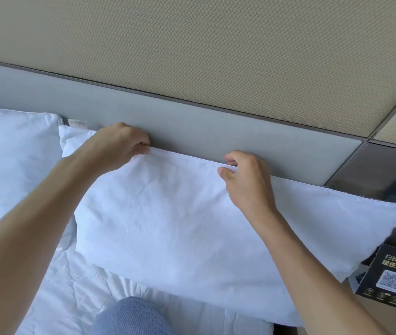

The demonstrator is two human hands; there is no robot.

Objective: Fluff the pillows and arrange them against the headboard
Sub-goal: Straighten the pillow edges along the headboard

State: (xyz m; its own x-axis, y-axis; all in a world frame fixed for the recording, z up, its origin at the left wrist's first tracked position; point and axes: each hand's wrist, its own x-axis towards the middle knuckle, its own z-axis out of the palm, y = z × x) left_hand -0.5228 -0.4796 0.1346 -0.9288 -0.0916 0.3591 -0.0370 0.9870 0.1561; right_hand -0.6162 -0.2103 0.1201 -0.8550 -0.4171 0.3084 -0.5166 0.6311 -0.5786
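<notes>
Two hands are on one big white pillow point(192, 218). My left hand point(117, 146) pinches its top edge at about ten o'clock in my view. My right hand point(245, 180) pinches the same edge a little to the right of the middle, near one o'clock. The fingers point(228, 163) of each hand are closed tight on the thin seam, with only cloth between them.

The pillow stands up on the bed point(71, 298), and its top edge touches the grey headboard point(216, 126). Its right corner sticks out toward three o'clock, past the end of the headboard, over a black card point(390, 276) with a square code on it. I think it should slide left a bit.

A second pillow point(11, 151) lies at nine o'clock, just beside the first one and also near the headboard. A third white one point(76, 136) peeks out between them, but I cannot tell how it lies. My knee in blue jeans point(129, 315) is at six o'clock.

The pillow looks soft, puffy and light. The cloth is wrinkly and not slippery, so a pinch holds it fine. But I think a pinch on the edge only lifts the cover, and the stuffing sinks to the bottom. To fluff it, I would grab the two short sides and squash them in and out. It cannot break, so I can be rough with it.
</notes>
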